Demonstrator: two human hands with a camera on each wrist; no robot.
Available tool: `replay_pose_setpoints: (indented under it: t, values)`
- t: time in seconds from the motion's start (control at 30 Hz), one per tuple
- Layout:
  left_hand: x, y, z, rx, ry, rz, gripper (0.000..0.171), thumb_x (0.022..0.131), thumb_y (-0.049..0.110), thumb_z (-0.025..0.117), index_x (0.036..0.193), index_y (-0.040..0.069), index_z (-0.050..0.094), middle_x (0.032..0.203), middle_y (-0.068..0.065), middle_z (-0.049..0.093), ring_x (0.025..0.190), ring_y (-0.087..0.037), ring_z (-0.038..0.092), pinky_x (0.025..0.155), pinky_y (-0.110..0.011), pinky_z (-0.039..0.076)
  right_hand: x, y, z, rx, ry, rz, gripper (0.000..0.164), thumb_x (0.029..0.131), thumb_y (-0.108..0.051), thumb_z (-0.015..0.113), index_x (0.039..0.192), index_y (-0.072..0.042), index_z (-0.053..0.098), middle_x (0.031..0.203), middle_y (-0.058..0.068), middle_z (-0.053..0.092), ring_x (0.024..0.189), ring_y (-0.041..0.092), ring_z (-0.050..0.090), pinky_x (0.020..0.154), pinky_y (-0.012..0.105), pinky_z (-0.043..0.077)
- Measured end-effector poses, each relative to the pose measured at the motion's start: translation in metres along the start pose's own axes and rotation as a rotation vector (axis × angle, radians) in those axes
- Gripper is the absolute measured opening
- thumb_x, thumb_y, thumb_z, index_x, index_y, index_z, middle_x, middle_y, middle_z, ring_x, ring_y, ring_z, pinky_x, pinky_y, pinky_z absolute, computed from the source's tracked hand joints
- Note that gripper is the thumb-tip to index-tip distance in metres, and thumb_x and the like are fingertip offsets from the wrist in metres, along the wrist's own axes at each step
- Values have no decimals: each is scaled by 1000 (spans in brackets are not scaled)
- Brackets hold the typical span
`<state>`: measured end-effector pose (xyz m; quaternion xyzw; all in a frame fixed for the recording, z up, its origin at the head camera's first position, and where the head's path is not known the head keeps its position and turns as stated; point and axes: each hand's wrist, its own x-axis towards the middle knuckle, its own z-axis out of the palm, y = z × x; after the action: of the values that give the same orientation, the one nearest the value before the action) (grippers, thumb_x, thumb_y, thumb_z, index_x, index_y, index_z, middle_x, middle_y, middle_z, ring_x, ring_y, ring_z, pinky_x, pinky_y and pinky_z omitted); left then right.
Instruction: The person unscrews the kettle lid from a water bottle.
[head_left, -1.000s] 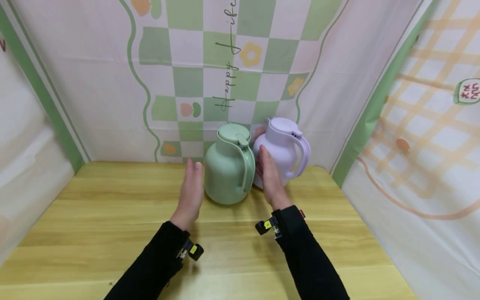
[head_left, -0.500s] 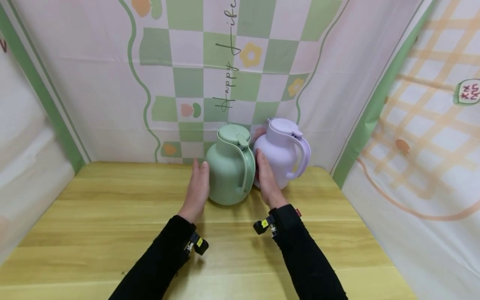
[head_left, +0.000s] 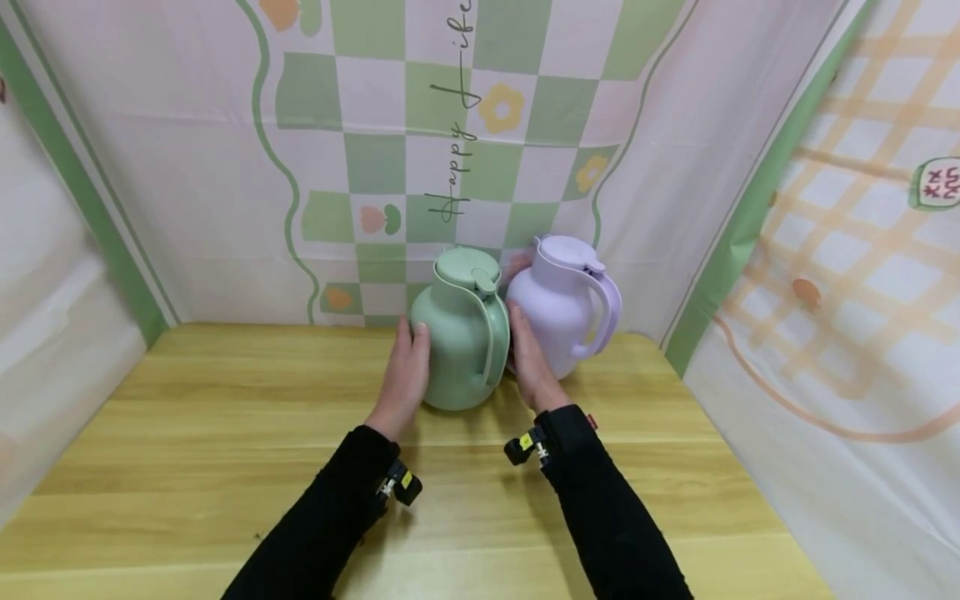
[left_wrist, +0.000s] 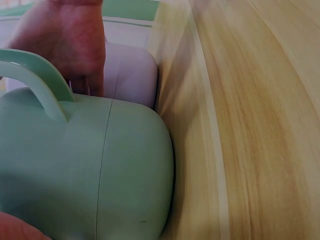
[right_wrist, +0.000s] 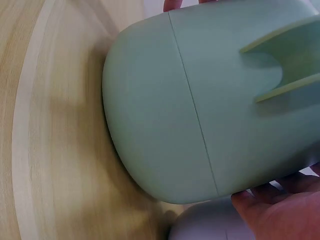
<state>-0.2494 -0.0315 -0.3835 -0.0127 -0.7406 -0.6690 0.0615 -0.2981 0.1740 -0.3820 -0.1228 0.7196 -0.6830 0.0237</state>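
A green thermos jug (head_left: pixel 450 358) stands upright on the wooden table, its lid on and its handle toward the near right. My left hand (head_left: pixel 403 375) rests against its left side, fingers nearly straight. On the other side my right hand (head_left: pixel 534 358) reaches between the green jug and a lilac thermos jug (head_left: pixel 562 308), palm facing the green one. The left wrist view shows the right palm (left_wrist: pixel 80 45) behind the green handle (left_wrist: pixel 35 80). In the right wrist view, the right fingers (right_wrist: pixel 272 192) touch the green body (right_wrist: pixel 155 110), their far ends partly hidden.
The lilac jug stands close behind and to the right, its handle (head_left: pixel 609 308) turned right. Behind both jugs rises a checkered cloth wall (head_left: pixel 435 158), right at the back edge of the wooden table (head_left: pixel 225 450). Side cloths (head_left: pixel 825 333) flank the table.
My left hand has moved right, from beside the green jug to its side. My right hand has shifted slightly left, toward the jug. Both jugs stay in place.
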Motion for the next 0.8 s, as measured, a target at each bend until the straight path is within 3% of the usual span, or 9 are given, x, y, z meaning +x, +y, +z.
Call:
replay_pose_setpoints:
  t: [0.3, 0.53, 0.67, 0.8]
  values:
    - [2, -3, 3, 22, 2, 85, 80, 111, 52, 32, 168, 8, -2, 176, -12, 4, 162, -24, 7, 131, -44, 8, 2, 5, -3, -77, 17, 26, 70, 104, -74, 26, 165, -41, 25, 166, -6, 29, 152, 20, 28, 127, 54, 17]
    - [1, -7, -1, 12, -41, 148, 87, 109, 51, 46, 168, 9, -2, 175, -15, 10, 161, -28, 13, 130, -48, 13, 2, 8, -2, -91, -2, -24, 65, 106, -71, 25, 164, -43, 28, 165, -6, 30, 152, 20, 29, 127, 52, 17]
    - [3, -9, -4, -3, -66, 207, 88, 104, 47, 59, 168, 12, 10, 166, -15, 31, 154, -30, 32, 126, -53, 26, 5, 8, 0, -99, -48, -54, 64, 110, -61, 28, 168, -35, 18, 173, -6, 19, 159, 18, 17, 130, 50, 12]
    - [4, -10, -7, -4, -85, 238, 89, 98, 42, 71, 165, 16, 18, 156, -11, 42, 145, -29, 44, 120, -56, 35, 6, 10, -1, -79, -86, -75, 73, 112, -39, 45, 170, -20, 6, 176, 1, 7, 162, 21, 7, 130, 47, 12]
